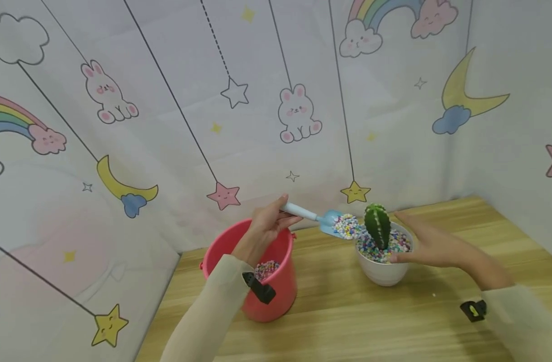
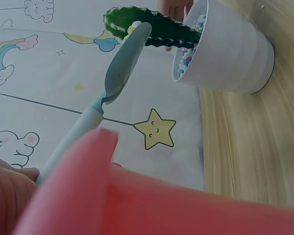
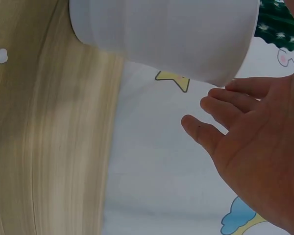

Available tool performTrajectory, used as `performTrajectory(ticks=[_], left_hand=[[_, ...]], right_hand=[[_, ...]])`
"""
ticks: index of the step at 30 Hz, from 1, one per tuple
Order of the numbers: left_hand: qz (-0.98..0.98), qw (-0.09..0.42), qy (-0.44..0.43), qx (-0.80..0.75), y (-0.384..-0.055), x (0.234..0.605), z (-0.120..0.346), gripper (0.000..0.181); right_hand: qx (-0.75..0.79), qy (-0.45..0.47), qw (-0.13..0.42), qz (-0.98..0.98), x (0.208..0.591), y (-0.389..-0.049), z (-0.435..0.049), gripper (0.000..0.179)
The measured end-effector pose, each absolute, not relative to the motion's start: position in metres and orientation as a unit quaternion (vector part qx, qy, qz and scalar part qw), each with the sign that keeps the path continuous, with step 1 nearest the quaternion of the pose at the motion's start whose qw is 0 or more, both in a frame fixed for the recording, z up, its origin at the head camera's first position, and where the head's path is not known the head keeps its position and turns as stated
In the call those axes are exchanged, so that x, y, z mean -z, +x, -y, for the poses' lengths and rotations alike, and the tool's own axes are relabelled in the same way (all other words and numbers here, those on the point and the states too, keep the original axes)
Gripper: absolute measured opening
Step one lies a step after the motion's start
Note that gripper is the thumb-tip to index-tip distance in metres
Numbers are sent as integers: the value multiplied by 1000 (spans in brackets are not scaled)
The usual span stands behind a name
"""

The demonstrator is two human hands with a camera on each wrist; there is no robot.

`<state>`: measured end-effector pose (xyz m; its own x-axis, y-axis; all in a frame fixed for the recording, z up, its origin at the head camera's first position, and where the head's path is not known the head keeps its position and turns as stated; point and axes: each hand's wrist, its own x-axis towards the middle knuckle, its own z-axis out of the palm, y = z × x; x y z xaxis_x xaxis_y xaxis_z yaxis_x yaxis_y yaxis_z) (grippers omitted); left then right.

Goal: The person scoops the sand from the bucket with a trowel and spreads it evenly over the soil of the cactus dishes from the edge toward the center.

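Observation:
My left hand (image 1: 268, 223) grips the pale handle of a small toy shovel (image 1: 301, 211), above the red bucket (image 1: 280, 296). The shovel's light blue blade carries multicoloured beads (image 1: 346, 226) and reaches the left side of a white pot (image 1: 384, 274). A green cactus (image 1: 377, 226) stands in the pot among more coloured beads (image 1: 400, 243). At the pot's right side is my right hand (image 1: 434, 244), thumb by the front rim and fingers toward the back. In the right wrist view its fingers (image 3: 250, 87) are nearly straight, some touching or very near the rim.
Coloured beads (image 1: 267, 270) lie inside the bucket. The wooden table (image 1: 339, 322) meets a white backdrop (image 1: 258, 156) printed with bunnies, stars and moons close behind the pot. One small white bead (image 3: 2, 56) lies on the table near the pot.

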<state>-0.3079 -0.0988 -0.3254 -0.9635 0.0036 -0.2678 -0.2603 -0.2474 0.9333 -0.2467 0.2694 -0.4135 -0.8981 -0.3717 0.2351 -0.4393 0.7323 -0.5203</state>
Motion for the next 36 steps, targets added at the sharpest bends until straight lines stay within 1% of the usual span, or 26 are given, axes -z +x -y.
performTrajectory(ticks=[6, 9, 14, 19, 21, 24, 29, 32, 36], left_hand=[[-616, 89, -107, -776, -313, 327, 93, 39], [-621, 90, -105, -772, -313, 327, 91, 42], [-630, 91, -106, -764, -313, 328, 89, 47], [-639, 90, -107, -756, -313, 330, 86, 45], [-641, 89, -105, -755, -314, 331, 83, 42], [-641, 88, -104, -755, -314, 332, 82, 40], [-647, 91, -98, -751, -314, 333, 79, 42], [-652, 91, -97, -746, -313, 333, 76, 42], [-658, 89, -98, -741, -314, 331, 75, 42]], right_hand=[[-290, 243, 54, 924, 420, -248, -266, 116], [-286, 243, 54, 925, 421, -246, -265, 117], [-269, 213, 54, 938, 422, -240, -258, 120], [-254, 162, 37, 953, 422, -228, -245, 122], [-245, 155, 38, 956, 422, -223, -241, 123], [-249, 158, 30, 955, 420, -219, -237, 127], [-283, 186, 7, 941, 419, -222, -249, 134], [-290, 203, 11, 935, 422, -225, -255, 132], [-281, 182, 13, 942, 425, -225, -250, 134]])
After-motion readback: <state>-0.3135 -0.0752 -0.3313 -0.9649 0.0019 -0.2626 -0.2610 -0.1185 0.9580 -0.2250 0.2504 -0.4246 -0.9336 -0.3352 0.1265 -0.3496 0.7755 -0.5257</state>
